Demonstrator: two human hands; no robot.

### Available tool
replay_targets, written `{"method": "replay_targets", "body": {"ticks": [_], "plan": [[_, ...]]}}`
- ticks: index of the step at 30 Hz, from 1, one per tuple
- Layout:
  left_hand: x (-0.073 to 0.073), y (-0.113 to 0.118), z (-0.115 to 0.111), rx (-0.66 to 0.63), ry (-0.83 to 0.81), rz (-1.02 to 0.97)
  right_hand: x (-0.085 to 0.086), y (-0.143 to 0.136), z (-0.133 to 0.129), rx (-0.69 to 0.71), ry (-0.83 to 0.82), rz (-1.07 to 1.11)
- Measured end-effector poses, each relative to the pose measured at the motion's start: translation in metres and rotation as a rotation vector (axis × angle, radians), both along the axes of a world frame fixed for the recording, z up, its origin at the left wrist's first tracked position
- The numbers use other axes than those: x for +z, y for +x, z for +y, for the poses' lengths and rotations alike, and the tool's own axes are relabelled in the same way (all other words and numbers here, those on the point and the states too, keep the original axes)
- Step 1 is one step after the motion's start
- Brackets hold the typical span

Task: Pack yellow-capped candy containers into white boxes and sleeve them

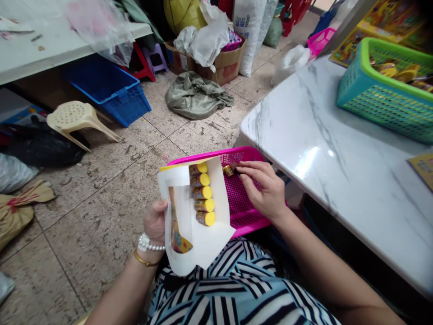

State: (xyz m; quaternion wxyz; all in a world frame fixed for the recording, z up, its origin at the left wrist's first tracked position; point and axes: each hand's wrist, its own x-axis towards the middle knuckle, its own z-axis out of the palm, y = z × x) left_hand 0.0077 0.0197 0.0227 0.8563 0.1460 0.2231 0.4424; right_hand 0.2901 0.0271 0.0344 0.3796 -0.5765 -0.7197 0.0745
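My left hand (156, 222) grips the left edge of an open white card package (213, 243) with a clear window. Inside it, several small tubs with yellow lids (204, 192) stand in a column. The package lies partly over a pink basket (248, 222) on my lap. In that basket, my right hand (262, 187) has its fingertips at a few small tubs (228, 170) near the far side. Its fingers are bent together, and what they hold, if anything, is hidden.
A marble-patterned table (297, 126) at the right bears a green and blue basket (382, 97). On the floor are a grey-green sack (196, 95), a blue crate (126, 106), a cream stool (76, 116) and cardboard boxes (223, 65). A white table (67, 47) is upper left.
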Motion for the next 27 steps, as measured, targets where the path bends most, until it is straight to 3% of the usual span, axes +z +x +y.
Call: {"method": "replay_targets", "body": {"ticks": [3, 5, 11, 16, 21, 24, 27], "plan": [[-0.002, -0.002, 0.002, 0.063, -0.024, -0.054, -0.02, 0.031, 0.005, -0.042, -0.321, -0.251], [-0.001, 0.001, 0.004, 0.127, -0.055, -0.096, -0.03, 0.041, 0.01, -0.014, -0.436, -0.36], [0.006, 0.011, 0.014, 0.149, -0.128, -0.204, -0.031, 0.024, 0.029, 0.041, -0.711, -0.602], [0.006, 0.007, 0.01, 0.173, -0.044, -0.11, -0.032, 0.016, 0.036, -0.031, -0.769, -0.696], [0.004, 0.008, 0.012, 0.146, -0.004, -0.091, -0.044, 0.0, 0.019, 0.109, -0.846, -0.765], [0.005, 0.01, 0.015, 0.074, -0.048, -0.102, -0.046, -0.008, 0.017, 0.144, -0.787, -0.783], [0.006, 0.012, 0.016, 0.013, -0.092, -0.103, -0.046, -0.011, 0.02, 0.275, -0.73, -0.745]]}}
